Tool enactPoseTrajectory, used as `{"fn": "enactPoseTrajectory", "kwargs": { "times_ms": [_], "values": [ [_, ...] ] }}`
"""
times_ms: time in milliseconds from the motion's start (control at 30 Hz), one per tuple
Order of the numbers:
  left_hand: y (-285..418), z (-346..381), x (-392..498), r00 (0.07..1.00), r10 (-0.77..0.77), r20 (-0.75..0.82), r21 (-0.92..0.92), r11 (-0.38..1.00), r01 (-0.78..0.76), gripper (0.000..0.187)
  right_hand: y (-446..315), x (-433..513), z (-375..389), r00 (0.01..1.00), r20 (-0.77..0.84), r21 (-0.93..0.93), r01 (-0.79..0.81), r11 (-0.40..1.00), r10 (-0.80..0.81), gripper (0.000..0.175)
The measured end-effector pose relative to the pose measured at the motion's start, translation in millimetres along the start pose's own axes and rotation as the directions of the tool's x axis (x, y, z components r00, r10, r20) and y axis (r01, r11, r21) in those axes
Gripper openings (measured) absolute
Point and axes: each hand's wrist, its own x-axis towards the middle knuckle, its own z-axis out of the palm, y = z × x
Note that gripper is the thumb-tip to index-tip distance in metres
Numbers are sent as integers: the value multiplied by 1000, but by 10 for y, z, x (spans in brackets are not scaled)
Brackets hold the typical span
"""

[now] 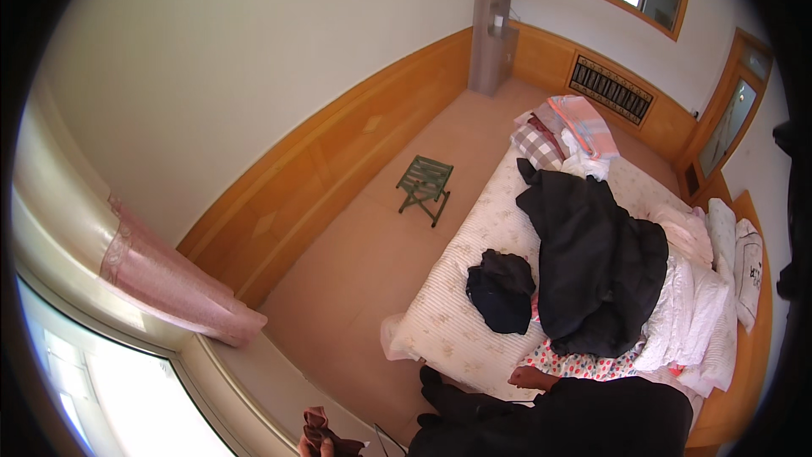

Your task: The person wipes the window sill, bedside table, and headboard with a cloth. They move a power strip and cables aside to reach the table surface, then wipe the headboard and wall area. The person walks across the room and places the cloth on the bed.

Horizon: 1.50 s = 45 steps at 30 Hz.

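My left hand (314, 447) shows only partly at the bottom edge, beside the window sill. Its thumb and fingers grip a crumpled brown cloth (316, 422). Black clothing (609, 416) spreads over the lower right, along the near side of the bed. From it sticks out a bare hand or foot (533, 379); I cannot tell which. It lies against a white cloth with coloured dots (580, 360). My right hand cannot be made out for certain. A large black garment (596, 260) and a smaller dark bundle of cloth (501, 292) lie on the bed.
The bed (444, 304) has a striped, flowered cover. White bedding (685, 314) and pillows (748, 273) lie at its right; folded blankets (580, 124) are piled at the far end. A green folding stool (425, 181) stands on the floor. A pink curtain (184, 292) hangs beside the window.
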Motion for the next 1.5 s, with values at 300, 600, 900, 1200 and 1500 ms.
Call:
{"fn": "enactPoseTrajectory", "kwargs": {
  "times_ms": [300,600,900,1200,1500],
  "values": [
    [370,422,1088,1000,10,24,51,999,-11,28,-381,757,-392,978,-162,170,-104,980,132,40],
    [736,611,2187,983,184,17,255,950,-182,28,-1097,1217,-541,959,-193,225,-161,961,206,42],
    [746,358,3788,981,55,187,125,989,-79,32,-1951,1642,11,883,-102,366,-395,843,458,36],
    [926,445,4794,920,-93,380,180,983,24,45,-2596,1832,188,863,-72,465,-414,783,499,43],
    [1021,1057,5412,655,363,663,178,773,-609,61,-2218,1830,478,776,9,344,-594,727,631,45]
  ]
}}
